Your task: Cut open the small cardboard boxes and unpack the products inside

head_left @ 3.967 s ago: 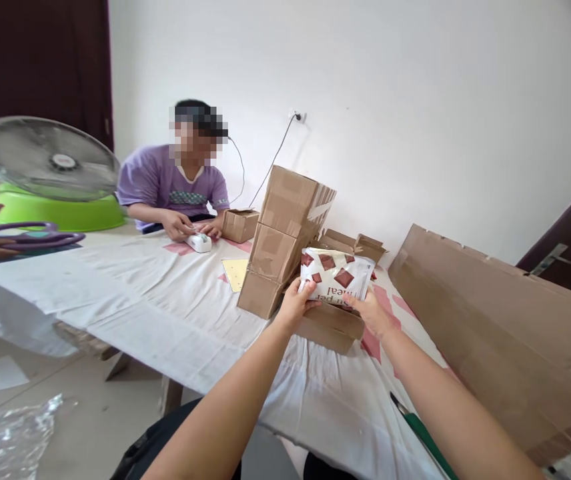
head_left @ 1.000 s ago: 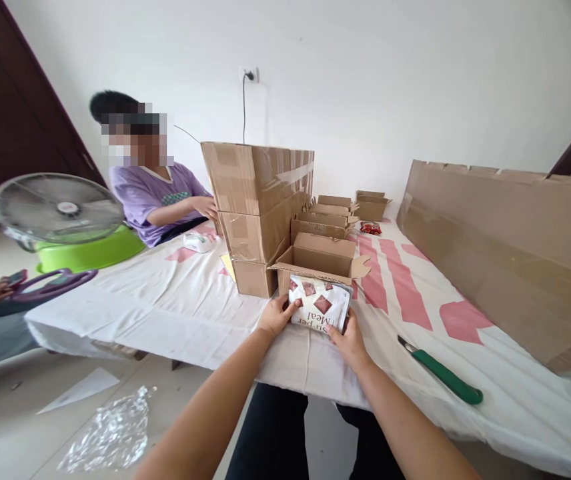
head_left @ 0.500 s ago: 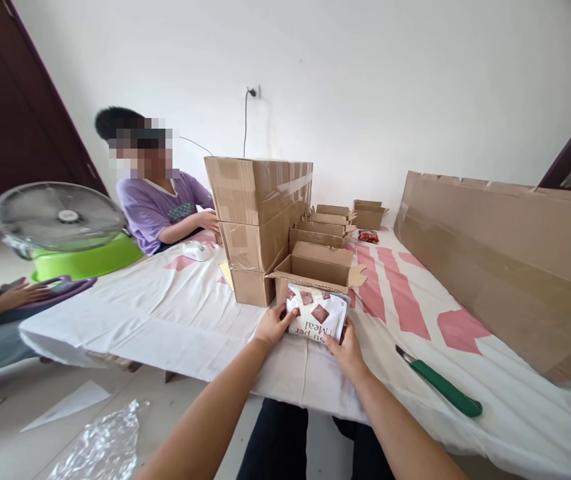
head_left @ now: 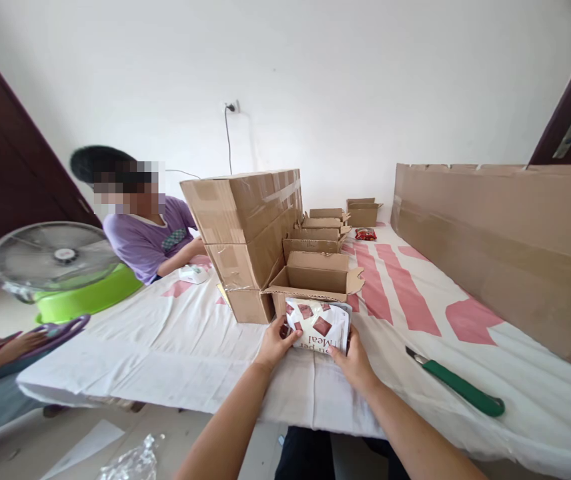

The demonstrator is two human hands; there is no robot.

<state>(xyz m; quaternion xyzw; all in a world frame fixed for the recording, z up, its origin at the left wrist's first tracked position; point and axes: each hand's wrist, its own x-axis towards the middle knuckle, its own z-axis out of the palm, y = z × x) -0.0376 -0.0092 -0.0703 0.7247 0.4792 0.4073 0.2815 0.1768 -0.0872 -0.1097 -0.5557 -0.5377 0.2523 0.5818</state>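
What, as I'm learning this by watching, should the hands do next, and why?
Probably raise the rectangular white pouch with brown squares over the nearest open brown cardboard box: the bare left hand and bare right hand grip the pouch's sides, and it is held just in front of that box.

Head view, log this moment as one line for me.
left hand: grips pouch | right hand: grips pouch, opposite edge | pouch: in front of open box | green cutter: on tablecloth, right of hands
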